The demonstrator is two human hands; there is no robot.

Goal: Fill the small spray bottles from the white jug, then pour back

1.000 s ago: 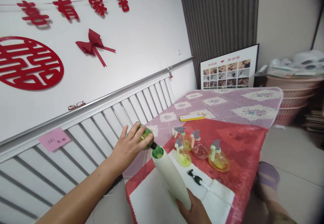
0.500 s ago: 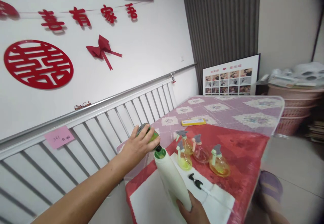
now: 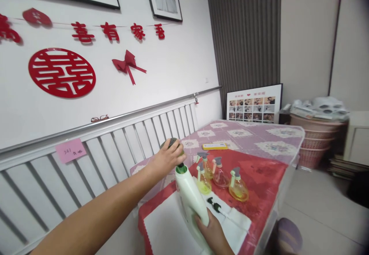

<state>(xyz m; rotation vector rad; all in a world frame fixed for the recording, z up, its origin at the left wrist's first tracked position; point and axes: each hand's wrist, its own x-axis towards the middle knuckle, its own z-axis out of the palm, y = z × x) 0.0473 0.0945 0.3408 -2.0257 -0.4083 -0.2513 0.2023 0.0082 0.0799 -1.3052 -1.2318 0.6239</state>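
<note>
My left hand [image 3: 166, 159] is wrapped round a small green bottle [image 3: 173, 143], tipped neck-down into the open mouth of a tall white bottle [image 3: 190, 199]. My right hand [image 3: 211, 232] grips the white bottle near its base and holds it tilted above a white cloth [image 3: 170, 230] on the table. A black pump head with a tube [image 3: 215, 205] lies on the cloth beside it. Three small spray bottles [image 3: 220, 174] with yellowish liquid stand just behind.
The table carries a red cloth [image 3: 259, 178] over a purple patterned cover [image 3: 268, 137], with a yellow flat object [image 3: 215, 146] further back. A white radiator [image 3: 115, 147] runs along the left wall. Pink baskets [image 3: 314, 139] and a photo board [image 3: 253, 103] stand at the back.
The view has tilted up and swung left, showing more of the wall. Both hands still hold their bottles together; the green bottle is now tipped steeper over the white bottle's mouth.
</note>
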